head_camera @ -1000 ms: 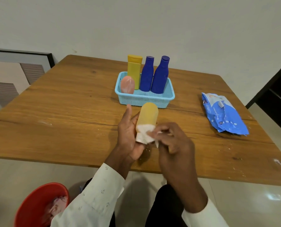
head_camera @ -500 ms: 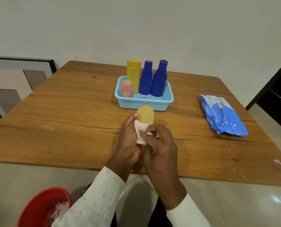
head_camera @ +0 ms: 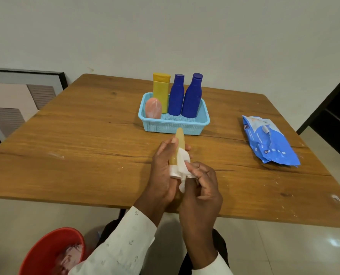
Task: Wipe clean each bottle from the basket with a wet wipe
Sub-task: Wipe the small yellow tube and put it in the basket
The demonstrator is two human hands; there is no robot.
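My left hand [head_camera: 162,167] grips a small amber bottle [head_camera: 178,143] over the table, its rounded end pointing away from me. My right hand [head_camera: 202,181] pinches a white wet wipe [head_camera: 182,168] wrapped round the bottle's lower part. Behind them stands a light blue basket [head_camera: 175,126]. It holds a yellow bottle [head_camera: 161,90], two dark blue bottles [head_camera: 176,95] [head_camera: 193,96] and a small pink bottle [head_camera: 153,108].
A blue pack of wet wipes [head_camera: 268,140] lies on the wooden table [head_camera: 86,147] to the right. A red bin [head_camera: 52,253] with used wipes sits on the floor at my lower left. A framed panel [head_camera: 16,96] leans at the left wall.
The amber bottle has turned edge-on in my left hand. My right hand with the wipe has slid along its lower part. The camera view shifted slightly.
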